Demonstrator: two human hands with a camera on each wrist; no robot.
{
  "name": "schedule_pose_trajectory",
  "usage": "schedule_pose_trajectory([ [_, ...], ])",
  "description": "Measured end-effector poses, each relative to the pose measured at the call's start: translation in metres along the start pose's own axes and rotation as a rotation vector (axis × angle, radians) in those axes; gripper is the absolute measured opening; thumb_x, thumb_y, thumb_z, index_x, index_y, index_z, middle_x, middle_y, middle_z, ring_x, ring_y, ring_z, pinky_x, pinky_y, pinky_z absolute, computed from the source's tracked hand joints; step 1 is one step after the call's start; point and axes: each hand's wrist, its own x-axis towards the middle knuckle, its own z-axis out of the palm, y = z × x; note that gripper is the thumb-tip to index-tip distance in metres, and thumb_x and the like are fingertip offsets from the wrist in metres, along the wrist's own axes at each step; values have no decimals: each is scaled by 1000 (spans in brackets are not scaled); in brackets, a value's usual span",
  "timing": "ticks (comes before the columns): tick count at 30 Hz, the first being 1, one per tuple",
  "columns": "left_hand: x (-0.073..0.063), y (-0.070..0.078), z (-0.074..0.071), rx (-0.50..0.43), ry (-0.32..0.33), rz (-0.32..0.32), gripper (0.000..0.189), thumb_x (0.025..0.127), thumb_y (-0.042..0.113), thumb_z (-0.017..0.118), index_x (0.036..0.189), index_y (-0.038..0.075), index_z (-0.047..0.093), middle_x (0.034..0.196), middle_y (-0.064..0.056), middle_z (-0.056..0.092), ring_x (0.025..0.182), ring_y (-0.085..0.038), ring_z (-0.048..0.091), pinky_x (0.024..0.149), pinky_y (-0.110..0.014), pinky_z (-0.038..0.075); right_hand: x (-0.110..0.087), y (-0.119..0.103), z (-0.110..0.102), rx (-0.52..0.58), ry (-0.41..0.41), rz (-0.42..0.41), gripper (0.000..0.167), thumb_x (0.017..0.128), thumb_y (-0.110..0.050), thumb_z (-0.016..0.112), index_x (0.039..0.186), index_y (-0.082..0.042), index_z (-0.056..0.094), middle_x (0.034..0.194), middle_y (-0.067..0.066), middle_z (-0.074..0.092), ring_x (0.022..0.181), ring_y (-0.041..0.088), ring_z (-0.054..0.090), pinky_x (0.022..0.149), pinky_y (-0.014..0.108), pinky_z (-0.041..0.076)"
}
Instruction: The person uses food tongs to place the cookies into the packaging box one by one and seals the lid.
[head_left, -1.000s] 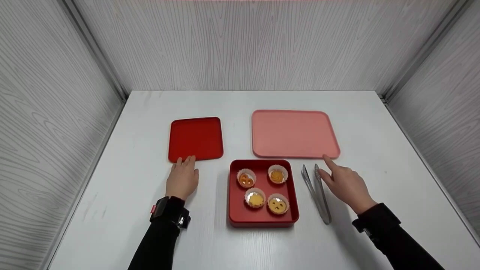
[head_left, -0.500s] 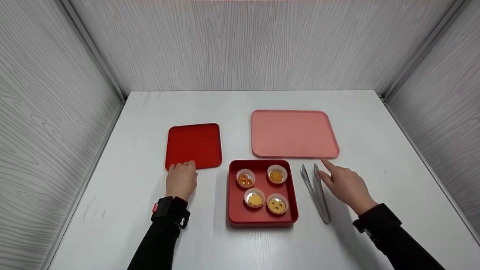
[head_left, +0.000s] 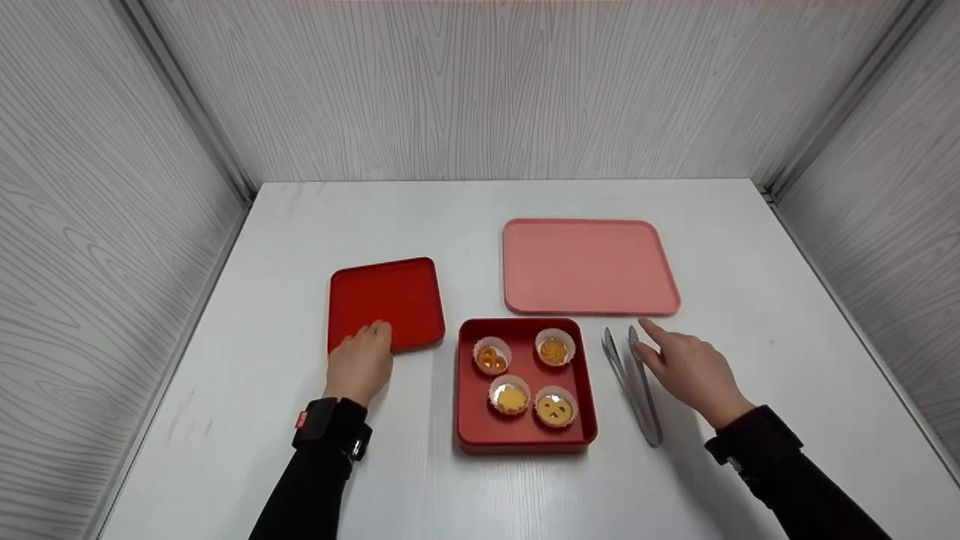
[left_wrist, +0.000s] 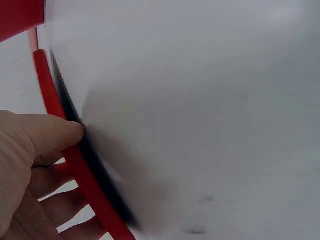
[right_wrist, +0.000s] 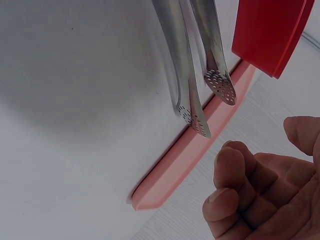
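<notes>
At the left in the head view, my left hand (head_left: 360,365) pinches the near edge of a shallow red square lid (head_left: 386,296). In the left wrist view, the thumb presses one side of the lid's rim (left_wrist: 86,175) and the fingers lie on the other side; a dark shadow strip runs along it. My right hand (head_left: 694,371) hovers beside metal tongs (head_left: 654,433), index finger extended and nothing held. In the right wrist view its fingers (right_wrist: 229,167) are loosely bent, apart from the tongs' perforated tips (right_wrist: 220,87).
A deep red square box (head_left: 484,431) stands between the hands, with several small golden pastries in paper cups, one a pretzel-patterned piece (head_left: 492,361). Behind it and the tongs lies a pink tray (head_left: 589,266). Grey wood-grain panels (head_left: 480,90) enclose the white table (head_left: 300,217).
The lid has slid toward the person and turned slightly, drawn by my left hand, whose fingers have curled at its edge. My right hand stays almost still; its index finger has drawn back slightly.
</notes>
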Motion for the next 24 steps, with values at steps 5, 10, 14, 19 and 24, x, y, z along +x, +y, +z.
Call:
schedule_pose_trajectory([
  [5,3,0,-10,9,85,16,10,93,-5,64,96,-2,56,78,-19,65,73,-34,66,66,-45,57,0,0,0,-3,12,-9,46,102,-24,64,142,-1,59,59,-5,47,55,12,41,52,32,36],
  [10,9,2,-27,36,114,14,19,90,-3,71,99,1,54,75,-18,67,80,-34,70,78,-44,59,1,-1,-1,-6,31,-24,45,102,-22,64,142,-1,60,60,-4,48,55,12,41,52,33,37],
  [14,13,4,-38,60,167,26,31,86,-2,77,109,1,55,81,-20,72,85,-37,72,90,-47,59,1,-3,0,-12,50,-38,45,102,-22,64,141,-2,60,60,-5,48,55,12,40,51,33,36],
  [19,14,8,-53,35,270,29,35,84,-3,77,113,0,58,94,-23,75,91,-40,73,93,-52,58,2,-4,0,-13,83,-54,43,102,-21,64,141,-3,61,60,-6,45,54,11,37,51,31,33],
  [24,16,17,-74,2,354,24,31,86,-6,75,113,0,62,103,-24,75,93,-39,74,91,-54,58,2,-4,1,-24,183,-89,39,100,-14,67,137,-2,65,61,-5,45,53,10,34,51,30,30],
])
